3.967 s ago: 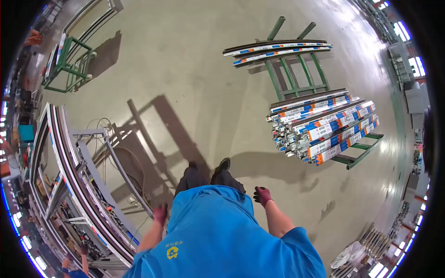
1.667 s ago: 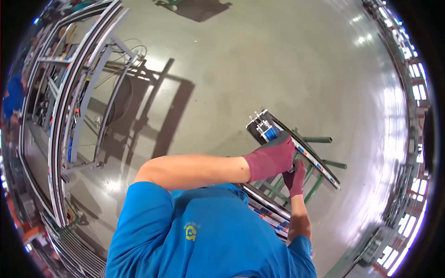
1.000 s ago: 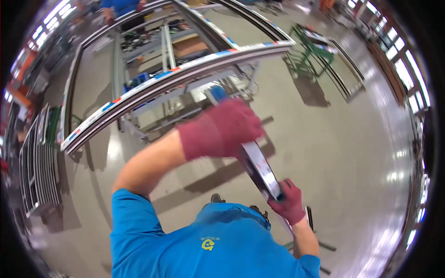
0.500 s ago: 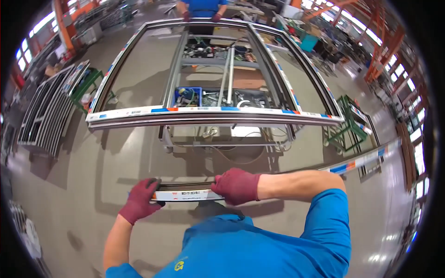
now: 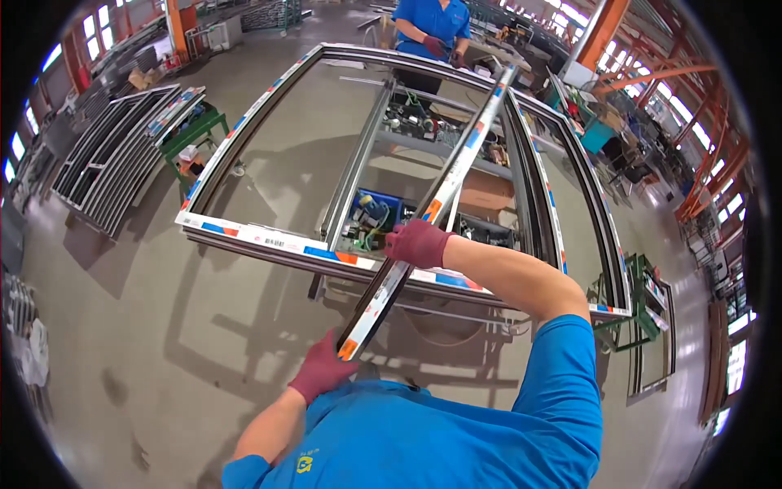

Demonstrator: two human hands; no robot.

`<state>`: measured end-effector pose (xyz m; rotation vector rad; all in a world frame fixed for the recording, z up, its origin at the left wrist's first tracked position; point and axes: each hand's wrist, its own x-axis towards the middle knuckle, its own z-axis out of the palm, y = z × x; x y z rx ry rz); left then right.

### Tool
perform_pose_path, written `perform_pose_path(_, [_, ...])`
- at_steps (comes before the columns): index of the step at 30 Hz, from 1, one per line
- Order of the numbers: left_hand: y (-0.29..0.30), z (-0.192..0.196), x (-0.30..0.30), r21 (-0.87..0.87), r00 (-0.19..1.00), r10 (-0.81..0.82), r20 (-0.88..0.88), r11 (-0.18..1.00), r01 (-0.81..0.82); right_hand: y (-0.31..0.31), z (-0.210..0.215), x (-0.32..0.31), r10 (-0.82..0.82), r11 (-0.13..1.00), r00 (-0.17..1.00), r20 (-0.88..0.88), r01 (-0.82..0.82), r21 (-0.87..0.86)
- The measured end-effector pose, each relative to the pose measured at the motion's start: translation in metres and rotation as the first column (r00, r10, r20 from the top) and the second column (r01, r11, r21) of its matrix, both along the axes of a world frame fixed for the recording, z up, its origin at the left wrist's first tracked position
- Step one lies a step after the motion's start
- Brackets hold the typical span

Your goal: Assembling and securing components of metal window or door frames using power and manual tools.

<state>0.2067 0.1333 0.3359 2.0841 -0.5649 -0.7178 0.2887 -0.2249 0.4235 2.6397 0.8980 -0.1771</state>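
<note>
A long metal profile bar [image 5: 377,307] with a dark side and a printed film strip slants from near my body toward the far right. My left hand [image 5: 323,368], in a maroon glove, is closed on its near end. Farther along, my right hand [image 5: 419,244], gloved alike, grips the bar from above. The bar passes over a large rectangular frame [image 5: 244,234] with dark rails and printed white, blue and orange film. Its far end reaches the frame's far rail; whether it touches there I cannot tell.
Across the frame stands a co-worker [image 5: 432,28] in blue with maroon gloves. Beneath it, a blue bin [image 5: 380,213] holds tools. Stacked frames [image 5: 114,163] and a green cart [image 5: 195,138] stand left. Another green cart [image 5: 643,322] stands right.
The bar has swung from lying crosswise before me to pointing away over the frame. Both hands kept their hold; the right moved forward, the left to the right and nearer my body.
</note>
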Motion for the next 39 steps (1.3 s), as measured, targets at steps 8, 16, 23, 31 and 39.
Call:
perform_pose_path(8, [-0.088,-0.002,0.092,-0.005,0.992,0.118,-0.039,0.993,-0.118,-0.052,-0.018,0.141,-0.062,0.99,0.997,-0.038,0.057,-0.126])
perform_pose_path(16, [-0.13,-0.04,0.167,-0.054,0.991,0.132,0.008,0.99,-0.131,-0.091,-0.042,0.222,-0.116,0.991,0.993,-0.006,0.115,-0.068])
perform_pose_path(23, [-0.175,-0.056,0.182,-0.102,0.992,0.101,-0.079,0.989,-0.109,-0.129,-0.034,0.237,-0.152,0.986,0.974,0.171,0.162,-0.046])
perform_pose_path(31, [-0.215,-0.01,0.169,-0.004,0.974,0.168,-0.154,0.985,-0.171,-0.087,-0.154,0.084,-0.609,-0.57,0.438,-0.661,0.337,0.749])
perform_pose_path(39, [-0.207,-0.032,0.17,-0.617,0.981,-0.052,-0.188,0.783,-0.077,-0.059,-0.114,0.065,-0.09,-0.922,0.557,-0.826,0.267,0.28])
